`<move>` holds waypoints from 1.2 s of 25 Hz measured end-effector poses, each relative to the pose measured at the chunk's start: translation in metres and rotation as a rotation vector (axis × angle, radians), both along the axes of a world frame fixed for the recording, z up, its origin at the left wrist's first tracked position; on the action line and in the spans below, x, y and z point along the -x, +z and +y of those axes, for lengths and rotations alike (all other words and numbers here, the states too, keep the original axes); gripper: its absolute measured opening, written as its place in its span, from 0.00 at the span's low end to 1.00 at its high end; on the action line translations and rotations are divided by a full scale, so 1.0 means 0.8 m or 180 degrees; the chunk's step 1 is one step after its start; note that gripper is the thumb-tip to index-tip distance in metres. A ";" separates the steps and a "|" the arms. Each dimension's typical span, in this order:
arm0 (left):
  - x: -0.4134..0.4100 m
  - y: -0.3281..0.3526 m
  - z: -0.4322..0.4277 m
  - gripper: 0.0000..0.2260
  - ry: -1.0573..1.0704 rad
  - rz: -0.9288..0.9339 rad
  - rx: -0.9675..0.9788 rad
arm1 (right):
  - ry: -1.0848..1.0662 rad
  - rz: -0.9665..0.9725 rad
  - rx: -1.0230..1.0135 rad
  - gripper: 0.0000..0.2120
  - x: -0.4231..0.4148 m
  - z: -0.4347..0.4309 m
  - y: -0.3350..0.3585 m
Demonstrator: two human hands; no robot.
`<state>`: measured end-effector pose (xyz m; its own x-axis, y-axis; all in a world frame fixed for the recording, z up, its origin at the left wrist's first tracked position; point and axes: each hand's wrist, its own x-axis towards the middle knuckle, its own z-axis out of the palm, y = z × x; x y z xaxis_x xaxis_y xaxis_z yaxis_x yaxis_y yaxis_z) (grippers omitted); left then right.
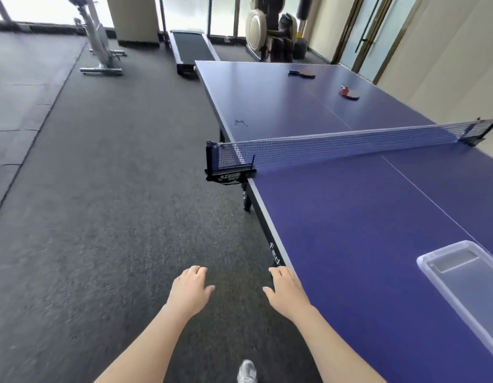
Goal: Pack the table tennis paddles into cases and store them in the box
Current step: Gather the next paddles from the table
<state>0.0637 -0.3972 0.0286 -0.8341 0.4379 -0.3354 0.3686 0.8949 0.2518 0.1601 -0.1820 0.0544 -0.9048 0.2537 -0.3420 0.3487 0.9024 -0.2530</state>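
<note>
Hanging empty, fingers loose — left hand (191, 288) and right hand (286, 293) beside a smooth blue table (350, 230) bearing a clear box (431, 273).

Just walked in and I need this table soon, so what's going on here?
A person is beside the table tennis table, holding nothing: the left hand hangs over the floor, the right hand is at the table's edge. Beyond the net lie the farther paddle and the nearer paddle, untouched. The clear box on the near half looks empty. No cases are in view.
</note>
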 end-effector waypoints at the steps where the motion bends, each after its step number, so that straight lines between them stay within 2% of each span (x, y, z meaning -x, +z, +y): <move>1: 0.014 -0.002 -0.008 0.25 0.0091 -0.0012 0.0004 | 0.0102 0.0000 0.0007 0.27 0.025 -0.007 -0.004; 12: 0.244 -0.004 -0.035 0.27 0.0767 -0.0251 0.0377 | 0.0934 -0.0159 0.0229 0.29 0.324 -0.038 -0.035; 18: 0.373 0.005 -0.054 0.27 0.0981 -0.0265 0.0375 | 0.1217 -0.0218 0.0369 0.31 0.465 -0.068 -0.032; 30: 0.731 0.003 -0.173 0.27 0.0858 -0.0228 0.0284 | 0.0962 -0.0246 0.0274 0.31 0.816 -0.169 -0.033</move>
